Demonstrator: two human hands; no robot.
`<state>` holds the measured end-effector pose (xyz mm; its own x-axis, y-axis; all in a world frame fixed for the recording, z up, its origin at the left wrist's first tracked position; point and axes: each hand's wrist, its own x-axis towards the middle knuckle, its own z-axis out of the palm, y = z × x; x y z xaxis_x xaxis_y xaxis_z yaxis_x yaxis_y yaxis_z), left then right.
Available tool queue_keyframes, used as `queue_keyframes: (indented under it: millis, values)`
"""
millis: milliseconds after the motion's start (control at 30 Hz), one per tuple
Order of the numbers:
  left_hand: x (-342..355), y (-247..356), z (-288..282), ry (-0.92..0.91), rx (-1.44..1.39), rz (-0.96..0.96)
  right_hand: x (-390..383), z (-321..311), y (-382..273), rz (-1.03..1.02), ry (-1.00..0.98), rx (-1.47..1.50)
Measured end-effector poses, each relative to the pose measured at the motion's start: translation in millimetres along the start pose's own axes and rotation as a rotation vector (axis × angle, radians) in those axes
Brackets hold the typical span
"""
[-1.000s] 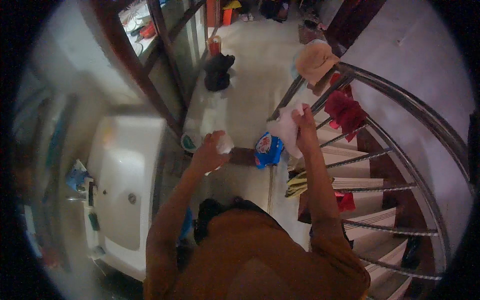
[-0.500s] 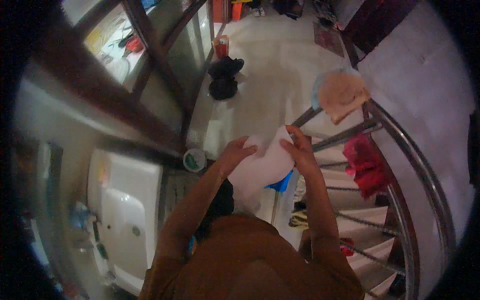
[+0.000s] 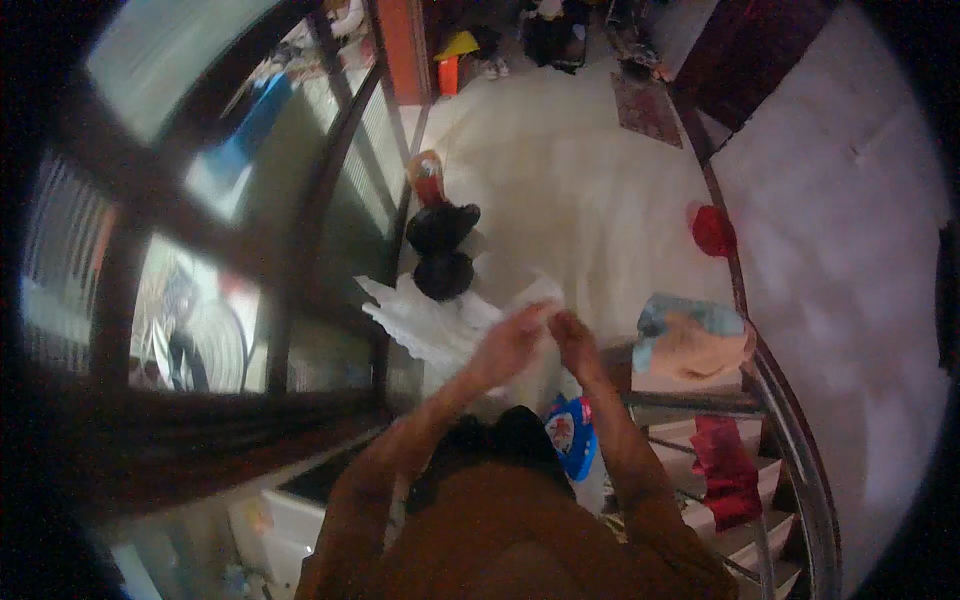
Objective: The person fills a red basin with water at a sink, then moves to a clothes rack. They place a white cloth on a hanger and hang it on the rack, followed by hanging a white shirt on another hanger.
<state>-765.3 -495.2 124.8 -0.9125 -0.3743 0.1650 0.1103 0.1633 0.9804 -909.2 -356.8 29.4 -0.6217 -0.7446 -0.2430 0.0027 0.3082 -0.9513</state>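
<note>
A thin white cloth [image 3: 432, 322] fans out to the left in front of me, blurred by motion. My left hand [image 3: 508, 345] is closed on its gathered end. Beside it, close to touching, my right hand [image 3: 574, 345] is closed on the cloth's edge at the top. The exact fingertips are smeared, and I cannot tell what kind of cloth piece it is. Below my right hand, near my body, shows a blue item [image 3: 570, 438] with white and red print.
To the right, a peach and light blue cloth [image 3: 693, 338] and a red cloth [image 3: 724, 470] hang on the curved stair railing [image 3: 800, 440]. Black bundles [image 3: 443, 248] lie on the floor ahead. A dark-framed glass partition [image 3: 330, 200] runs along the left; a white basin [image 3: 285, 525] is lower left.
The white cloth, earlier held spread between both hands, has swung out to the left. My hands have come together. The view has shifted, showing less of the basin and more of the partition.
</note>
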Motion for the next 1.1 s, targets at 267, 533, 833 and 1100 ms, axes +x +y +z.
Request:
queue_keyframes:
  millis: [267, 533, 833, 1100]
  values:
    - [139.0, 41.0, -52.5, -0.111, 0.231, -0.196, 164.1, -35.4, -70.5, 0.255, -0.145, 1.017]
    - [248.0, -45.4, -147.4, 0.245, 0.451, -0.289, 323.4, -81.7, -147.8, 0.087, -0.094, 1.069]
    - [442.6, -125.9, -200.5, 0.193, -0.217, -0.06, 484.5, -122.1, -157.0, 0.334, -0.197, 1.091]
    - [588.1, -127.1, -235.9, -0.05, 0.233, -0.322, 587.2, -157.7, -150.0, 0.59, -0.243, 1.145]
